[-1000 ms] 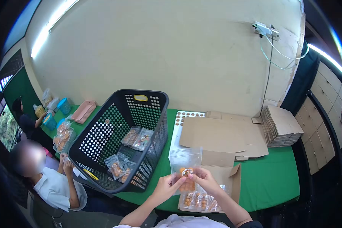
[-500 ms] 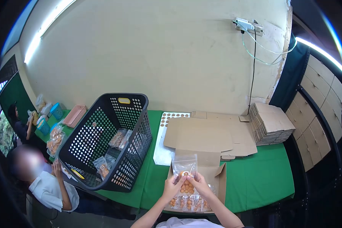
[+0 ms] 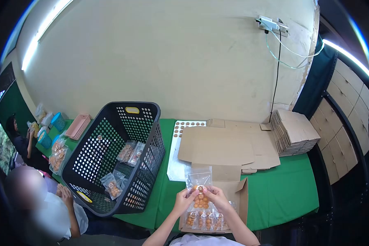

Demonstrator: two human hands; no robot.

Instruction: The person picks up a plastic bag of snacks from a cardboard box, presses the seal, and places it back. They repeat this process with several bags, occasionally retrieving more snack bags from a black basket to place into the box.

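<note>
A clear zip bag of round orange snacks is held upright between my two hands, with a round sticker near its middle. My left hand grips its left side, thumb by the sticker. On the right side, my right hand pinches it, thumb also at the sticker. Below and behind the bag stands an open cardboard box. Several similar bags lie in a row in the box, partly hidden by my hands and wrists.
Left is a large dark perforated basket with several bags. A sticker sheet lies under flattened cardboard; stacked cartons stand at right. A person is beside the basket, another farther back. A pink basket stands far left.
The view has shifted slightly. The person beside the basket has moved lower and nearer, hands now together. My hands still hold the bag, and the row of bags in the box shows more clearly.
</note>
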